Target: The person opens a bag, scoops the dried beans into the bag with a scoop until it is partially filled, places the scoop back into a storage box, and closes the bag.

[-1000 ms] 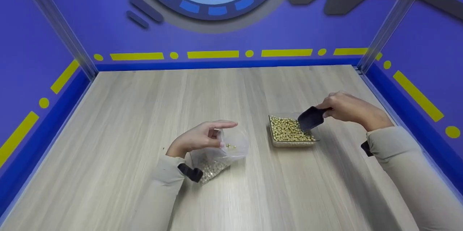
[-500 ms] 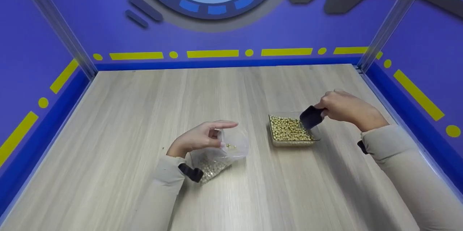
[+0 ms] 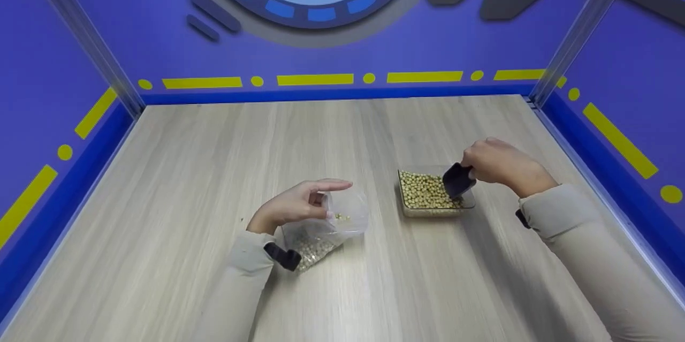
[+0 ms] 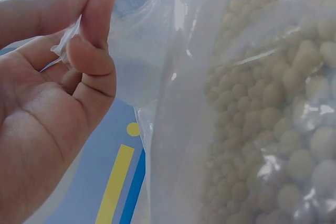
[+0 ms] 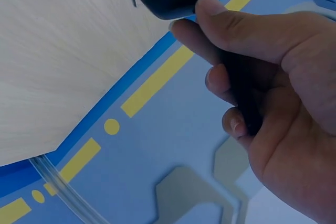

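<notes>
The left sleeve and right sleeve are plain pale beige, creased; the left wrist camera is black, the right wrist camera black, mostly hidden.

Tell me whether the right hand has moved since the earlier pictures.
Yes: in the head view, the right hand has shifted left, towards the unmoved clear container.

The bag is left of the container.

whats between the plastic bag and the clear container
Only a bare strip of tabletop lies between the plastic bag and the clear container, as the head view shows.
</notes>
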`<act>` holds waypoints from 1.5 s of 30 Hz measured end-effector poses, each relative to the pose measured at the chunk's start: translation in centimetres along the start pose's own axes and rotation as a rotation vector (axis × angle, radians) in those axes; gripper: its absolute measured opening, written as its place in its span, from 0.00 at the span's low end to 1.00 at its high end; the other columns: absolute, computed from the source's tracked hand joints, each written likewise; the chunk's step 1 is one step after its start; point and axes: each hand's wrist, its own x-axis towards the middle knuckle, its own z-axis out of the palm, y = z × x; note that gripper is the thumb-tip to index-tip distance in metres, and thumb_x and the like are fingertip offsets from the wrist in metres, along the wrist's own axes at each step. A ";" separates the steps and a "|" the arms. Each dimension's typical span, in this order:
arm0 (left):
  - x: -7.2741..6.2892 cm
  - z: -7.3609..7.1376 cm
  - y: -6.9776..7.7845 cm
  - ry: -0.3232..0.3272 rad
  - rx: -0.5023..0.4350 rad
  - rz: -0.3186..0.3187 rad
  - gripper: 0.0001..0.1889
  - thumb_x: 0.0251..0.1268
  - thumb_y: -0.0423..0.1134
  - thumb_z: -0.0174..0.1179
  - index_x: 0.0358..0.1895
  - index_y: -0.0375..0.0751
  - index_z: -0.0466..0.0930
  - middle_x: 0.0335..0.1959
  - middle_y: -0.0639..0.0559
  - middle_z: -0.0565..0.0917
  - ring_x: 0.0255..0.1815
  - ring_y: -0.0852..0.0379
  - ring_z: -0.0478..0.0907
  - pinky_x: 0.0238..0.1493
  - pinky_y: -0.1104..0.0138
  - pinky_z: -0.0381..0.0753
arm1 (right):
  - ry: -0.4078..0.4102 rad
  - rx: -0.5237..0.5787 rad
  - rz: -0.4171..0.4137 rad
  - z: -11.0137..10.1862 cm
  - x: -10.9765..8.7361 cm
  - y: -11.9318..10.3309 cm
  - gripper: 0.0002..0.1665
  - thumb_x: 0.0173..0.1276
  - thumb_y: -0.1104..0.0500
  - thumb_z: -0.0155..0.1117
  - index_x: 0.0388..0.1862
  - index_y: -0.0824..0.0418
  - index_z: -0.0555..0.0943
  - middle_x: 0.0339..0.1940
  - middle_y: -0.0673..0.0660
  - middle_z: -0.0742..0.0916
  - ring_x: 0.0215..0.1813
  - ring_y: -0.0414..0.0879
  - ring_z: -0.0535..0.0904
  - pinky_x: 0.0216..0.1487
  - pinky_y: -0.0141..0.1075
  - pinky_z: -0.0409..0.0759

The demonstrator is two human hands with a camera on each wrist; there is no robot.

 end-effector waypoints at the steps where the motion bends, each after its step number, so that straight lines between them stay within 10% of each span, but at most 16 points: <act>1: 0.0 0.0 0.0 0.000 -0.003 0.001 0.35 0.55 0.22 0.59 0.70 0.36 0.64 0.71 0.39 0.65 0.25 0.65 0.64 0.28 0.75 0.68 | -0.009 0.005 0.006 0.0 0.1 -0.1 0.03 0.53 0.70 0.68 0.24 0.63 0.85 0.23 0.57 0.86 0.24 0.45 0.75 0.30 0.41 0.76; 19: -0.2 0.1 -0.2 -0.003 -0.011 0.003 0.35 0.56 0.23 0.59 0.71 0.36 0.64 0.71 0.41 0.65 0.25 0.65 0.65 0.28 0.75 0.69 | -0.135 0.286 -0.021 1.4 0.4 1.1 0.04 0.57 0.70 0.67 0.30 0.65 0.87 0.28 0.58 0.88 0.25 0.41 0.72 0.26 0.33 0.68; 45: -0.1 0.1 -0.5 -0.007 -0.011 -0.010 0.35 0.56 0.21 0.58 0.71 0.36 0.63 0.71 0.37 0.65 0.23 0.66 0.63 0.26 0.75 0.67 | -0.023 0.429 -0.019 4.6 -0.4 2.7 0.18 0.60 0.72 0.63 0.50 0.70 0.83 0.42 0.67 0.87 0.38 0.51 0.83 0.32 0.38 0.77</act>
